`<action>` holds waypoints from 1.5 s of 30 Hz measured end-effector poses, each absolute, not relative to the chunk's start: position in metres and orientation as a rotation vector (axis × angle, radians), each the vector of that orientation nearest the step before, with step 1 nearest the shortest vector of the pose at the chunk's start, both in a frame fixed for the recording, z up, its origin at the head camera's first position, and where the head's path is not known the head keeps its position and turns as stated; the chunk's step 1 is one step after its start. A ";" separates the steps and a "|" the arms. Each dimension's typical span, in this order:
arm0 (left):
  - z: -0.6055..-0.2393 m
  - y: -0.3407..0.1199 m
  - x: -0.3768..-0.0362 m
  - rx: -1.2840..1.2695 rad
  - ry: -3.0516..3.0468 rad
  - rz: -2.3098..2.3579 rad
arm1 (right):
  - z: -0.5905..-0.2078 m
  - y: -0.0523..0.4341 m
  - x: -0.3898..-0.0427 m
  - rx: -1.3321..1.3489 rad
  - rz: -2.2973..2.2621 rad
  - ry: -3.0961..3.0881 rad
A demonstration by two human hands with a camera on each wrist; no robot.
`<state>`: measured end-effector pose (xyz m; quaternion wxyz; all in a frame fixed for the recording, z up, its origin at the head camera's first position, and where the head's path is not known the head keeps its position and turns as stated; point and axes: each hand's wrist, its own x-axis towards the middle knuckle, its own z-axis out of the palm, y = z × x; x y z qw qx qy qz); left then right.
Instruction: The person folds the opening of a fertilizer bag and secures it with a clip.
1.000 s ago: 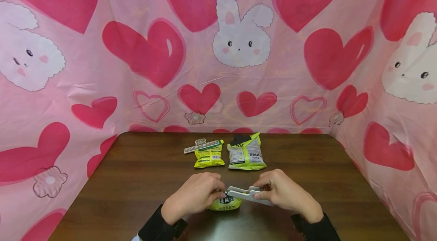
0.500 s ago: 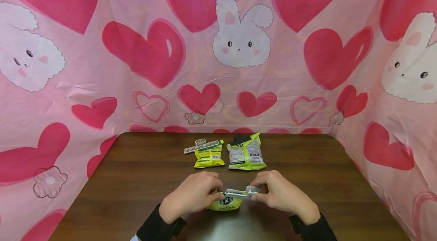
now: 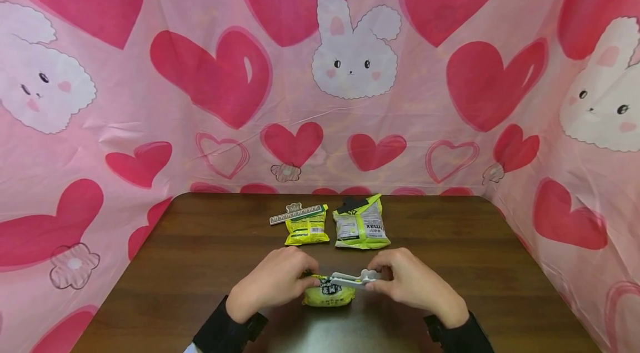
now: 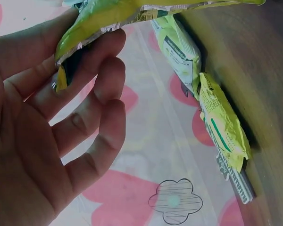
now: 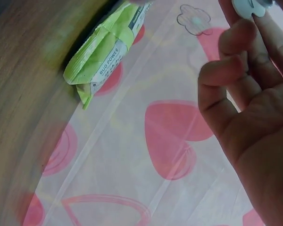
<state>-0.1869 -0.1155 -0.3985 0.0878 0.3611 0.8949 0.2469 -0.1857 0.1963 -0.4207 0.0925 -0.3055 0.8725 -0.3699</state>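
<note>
A small yellow-green snack bag with dark lettering stands near the front middle of the table in the head view. At its upper left edge my left hand pinches the film; the left wrist view shows the bag's crimped edge by the curled fingers. My right hand holds a pale grey bag clip by its right end, between thumb and fingers. The clip lies along the bag's top edge, and some yellow film shows between its two arms. Only the clip's rounded end appears in the right wrist view.
Behind the hands lie a yellow pack with a patterned clip and a larger green-and-white pack with a black clip. A pink heart-and-rabbit cloth walls the wooden table behind and at the sides.
My right hand has brought the clip leftward and more level, onto the bag's top edge. My left hand has shifted left, uncovering more of the bag's upper left.
</note>
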 end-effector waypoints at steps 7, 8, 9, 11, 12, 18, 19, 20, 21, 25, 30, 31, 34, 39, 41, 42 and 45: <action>-0.400 -0.113 -0.187 1.128 2.713 0.696 | -0.418 0.192 -0.183 -0.985 -1.079 2.681; -0.400 -0.113 -0.187 1.133 2.718 0.690 | -0.418 0.191 -0.183 -0.999 -1.074 2.696; -0.400 -0.113 -0.187 1.131 2.721 0.687 | -0.418 0.190 -0.182 -1.017 -1.069 2.707; -0.400 -0.113 -0.187 1.130 2.723 0.685 | -0.417 0.188 -0.182 -1.035 -1.071 2.706; -0.400 -0.113 -0.187 1.131 2.723 0.685 | -0.418 0.187 -0.182 -1.044 -1.070 2.704; -0.401 -0.112 -0.185 1.122 2.730 0.673 | -0.419 0.184 -0.182 -1.019 -1.045 2.687; -0.401 -0.112 -0.185 1.115 2.728 0.673 | -0.419 0.183 -0.182 -1.008 -1.035 2.688; -0.400 -0.113 -0.185 1.109 2.723 0.674 | -0.419 0.183 -0.182 -1.000 -1.025 2.691; -0.400 -0.113 -0.184 1.100 2.717 0.678 | -0.419 0.183 -0.182 -0.993 -1.017 2.693; -0.399 -0.115 -0.184 1.054 2.692 0.703 | -0.418 0.182 -0.182 -0.974 -0.997 2.702; -0.397 -0.122 -0.186 0.994 2.678 0.746 | -0.416 0.183 -0.183 -0.968 -1.002 2.702; -0.396 -0.123 -0.186 0.987 2.674 0.751 | -0.416 0.183 -0.183 -0.965 -1.003 2.702; -0.396 -0.126 -0.188 0.982 2.665 0.752 | -0.416 0.184 -0.183 -0.958 -1.004 2.703; -0.395 -0.125 -0.188 1.006 2.644 0.743 | -0.417 0.184 -0.184 -0.969 -1.007 2.702; -0.395 -0.124 -0.187 1.022 2.645 0.742 | -0.418 0.184 -0.184 -0.982 -1.009 2.706; -0.395 -0.123 -0.187 1.032 2.647 0.742 | -0.418 0.183 -0.184 -0.989 -1.010 2.708; -0.396 -0.121 -0.187 1.065 2.660 0.736 | -0.420 0.183 -0.183 -1.012 -1.010 2.726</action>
